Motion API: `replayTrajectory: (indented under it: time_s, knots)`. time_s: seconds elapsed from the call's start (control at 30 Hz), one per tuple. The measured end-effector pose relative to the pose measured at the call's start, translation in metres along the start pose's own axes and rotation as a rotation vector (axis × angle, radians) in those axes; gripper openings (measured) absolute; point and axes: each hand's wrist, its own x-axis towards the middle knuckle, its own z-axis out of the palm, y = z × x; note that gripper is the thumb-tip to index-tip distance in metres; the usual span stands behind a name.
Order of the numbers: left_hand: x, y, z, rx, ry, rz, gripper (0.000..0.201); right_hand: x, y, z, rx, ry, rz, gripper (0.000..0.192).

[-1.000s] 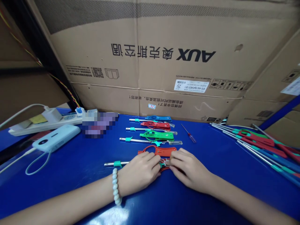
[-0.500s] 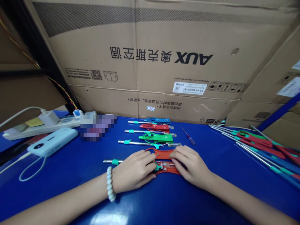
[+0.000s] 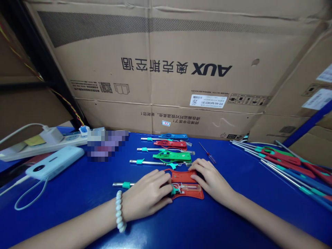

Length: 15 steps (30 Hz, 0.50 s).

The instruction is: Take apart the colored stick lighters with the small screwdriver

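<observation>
Head view: orange lighter between fingers

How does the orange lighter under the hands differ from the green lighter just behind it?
The orange lighter lies opened, its inner parts showing; the green lighter looks closed. The left hand and right hand both touch the orange lighter, while the green lighter lies untouched. Both have a metal tube pointing left and rest on the blue table.

On the blue table, the left hand and right hand rest on an opened red lighter, its metal tube pointing left. Green, red and blue lighters lie behind, a small screwdriver beside them.
</observation>
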Motion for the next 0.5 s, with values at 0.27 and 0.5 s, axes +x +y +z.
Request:
replayTrajectory:
  time_s: [0.27, 0.5]
  knots:
    - [0.0004, 0.0005, -0.0006, 0.016, 0.009, 0.009, 0.012, 0.0002, 0.0035, 0.0025, 0.169, 0.086, 0.067, 0.012]
    - [0.0014, -0.0011, -0.0034, 0.051, 0.018, 0.048, 0.016, -0.0019, 0.0014, 0.0023, 0.164, 0.116, 0.016, 0.012]
